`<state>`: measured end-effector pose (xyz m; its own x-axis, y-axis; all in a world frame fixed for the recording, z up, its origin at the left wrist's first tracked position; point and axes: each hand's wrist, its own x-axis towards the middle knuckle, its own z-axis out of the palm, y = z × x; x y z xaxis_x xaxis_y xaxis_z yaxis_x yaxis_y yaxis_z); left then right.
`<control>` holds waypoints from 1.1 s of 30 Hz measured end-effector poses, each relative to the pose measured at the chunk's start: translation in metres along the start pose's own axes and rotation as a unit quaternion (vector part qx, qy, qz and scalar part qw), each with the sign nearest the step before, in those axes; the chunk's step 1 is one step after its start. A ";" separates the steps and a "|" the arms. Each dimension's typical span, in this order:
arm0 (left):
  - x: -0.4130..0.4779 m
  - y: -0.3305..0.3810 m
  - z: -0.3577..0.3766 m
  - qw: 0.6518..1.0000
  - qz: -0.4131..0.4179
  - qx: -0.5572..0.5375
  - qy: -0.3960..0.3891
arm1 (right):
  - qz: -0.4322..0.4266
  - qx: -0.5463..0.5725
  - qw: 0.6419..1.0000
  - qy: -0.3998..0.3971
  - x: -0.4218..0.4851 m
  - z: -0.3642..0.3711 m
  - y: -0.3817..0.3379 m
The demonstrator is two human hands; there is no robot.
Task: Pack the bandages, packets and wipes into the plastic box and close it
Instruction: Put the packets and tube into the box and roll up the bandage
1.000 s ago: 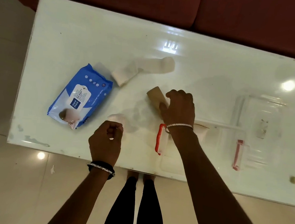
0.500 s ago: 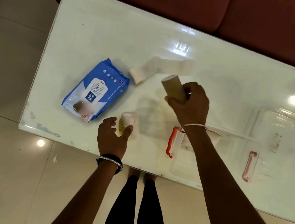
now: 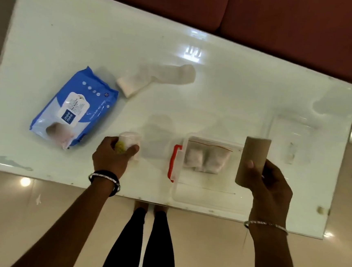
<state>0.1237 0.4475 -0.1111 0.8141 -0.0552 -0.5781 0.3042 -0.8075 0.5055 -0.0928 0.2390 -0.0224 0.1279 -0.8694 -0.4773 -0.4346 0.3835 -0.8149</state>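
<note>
My right hand (image 3: 270, 184) holds a brown bandage roll (image 3: 252, 161) upright above the right end of the clear plastic box (image 3: 205, 197). The box stands open near the table's front edge, with a red latch (image 3: 173, 163) on its left end and a zip bag of white packets (image 3: 208, 158) inside. My left hand (image 3: 111, 155) grips a small white packet with a yellow patch (image 3: 127, 144) left of the box. A blue wipes pack (image 3: 73, 107) lies at the left. A white bandage (image 3: 154, 78), partly unrolled, lies behind it.
The clear box lid (image 3: 292, 135) lies flat at the right end of the white glossy table (image 3: 227, 91). A dark red sofa (image 3: 286, 26) runs along the far side. The tiled floor and my legs show below the front edge.
My right hand has lifted the brown roll off the table and carried it right, over the box. My left hand closed on the small white packet.
</note>
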 end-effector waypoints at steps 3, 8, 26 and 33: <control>-0.008 0.010 -0.001 1.000 0.014 -0.008 0.001 | 0.009 -0.057 0.998 0.024 0.002 -0.030 0.009; -0.030 0.031 -0.004 0.996 0.036 -0.074 -0.031 | -0.026 -0.181 0.982 -0.054 0.006 -0.042 0.013; -0.078 0.054 0.011 0.974 0.049 -0.171 -0.139 | 0.041 -0.332 0.920 -0.202 0.018 0.031 0.052; -0.089 0.054 0.011 0.975 0.075 -0.135 -0.161 | 0.062 -0.374 0.923 -0.069 0.012 0.035 0.056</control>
<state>0.0624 0.4025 -0.0392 0.6743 -0.3775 -0.6346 0.3490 -0.5945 0.7244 -0.0847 0.2610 -0.0848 0.1264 -0.7658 -0.6306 -0.9403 0.1100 -0.3220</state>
